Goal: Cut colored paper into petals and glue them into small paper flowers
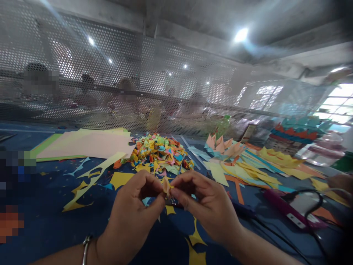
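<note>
**Left hand [132,217] and right hand [211,206] pinching one folded paper piece [166,185]**

Bangle [86,247] on the left wrist, lowest in view. Both hands are raised just over the blue counter [49,206], backs toward the camera. Each hand's fingers are pressed together at the tips. The peach folded paper piece is caught between the two pinches, with left fingers [153,184] on its left edge and right fingers [182,184] on its right. The piece stands upright, top poking above the fingertips, lower part hidden. Yellow offcuts [197,239] lie on the counter under the hands. A heap of mixed scraps [158,152] sits behind, well apart. Pink sheet [88,145] at back left. Magenta tool [286,212] with black cable lies right of the right hand. Perforated metal screen [138,84] stands along the far side.
</note>
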A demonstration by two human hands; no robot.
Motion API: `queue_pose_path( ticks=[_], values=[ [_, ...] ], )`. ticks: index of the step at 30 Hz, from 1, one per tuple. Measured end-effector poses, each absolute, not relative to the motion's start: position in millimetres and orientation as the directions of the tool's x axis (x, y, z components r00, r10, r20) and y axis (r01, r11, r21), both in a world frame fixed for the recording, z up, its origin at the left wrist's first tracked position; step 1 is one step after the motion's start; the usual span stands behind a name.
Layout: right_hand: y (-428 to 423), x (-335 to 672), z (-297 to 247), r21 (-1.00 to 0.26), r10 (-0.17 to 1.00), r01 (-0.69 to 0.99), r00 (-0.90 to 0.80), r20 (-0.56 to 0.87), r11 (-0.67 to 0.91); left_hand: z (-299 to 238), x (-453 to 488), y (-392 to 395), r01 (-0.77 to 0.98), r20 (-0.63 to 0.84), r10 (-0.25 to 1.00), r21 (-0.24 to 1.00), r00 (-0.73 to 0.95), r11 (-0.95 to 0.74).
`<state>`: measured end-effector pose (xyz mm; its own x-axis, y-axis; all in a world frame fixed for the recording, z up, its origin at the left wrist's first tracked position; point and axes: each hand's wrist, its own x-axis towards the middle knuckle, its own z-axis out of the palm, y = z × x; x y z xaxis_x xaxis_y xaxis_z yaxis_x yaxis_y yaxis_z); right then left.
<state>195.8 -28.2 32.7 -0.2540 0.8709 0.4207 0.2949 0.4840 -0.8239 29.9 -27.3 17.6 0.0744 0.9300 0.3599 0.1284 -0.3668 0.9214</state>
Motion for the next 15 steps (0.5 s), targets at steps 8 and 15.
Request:
queue_pose_path(
  ticks=[8,15],
  values=[
    [-29,194,35,-0.832,0.865,0.266,-0.28,0.417,0.487,17,30,-31,0.161,0.389,0.918,0.904,0.078,-0.397],
    [-28,197,35,-0.828,0.859,0.273,-0.312,0.405,0.489,17,29,-20,-0.07,0.211,0.965,0.977,0.158,-0.202]
  ],
)
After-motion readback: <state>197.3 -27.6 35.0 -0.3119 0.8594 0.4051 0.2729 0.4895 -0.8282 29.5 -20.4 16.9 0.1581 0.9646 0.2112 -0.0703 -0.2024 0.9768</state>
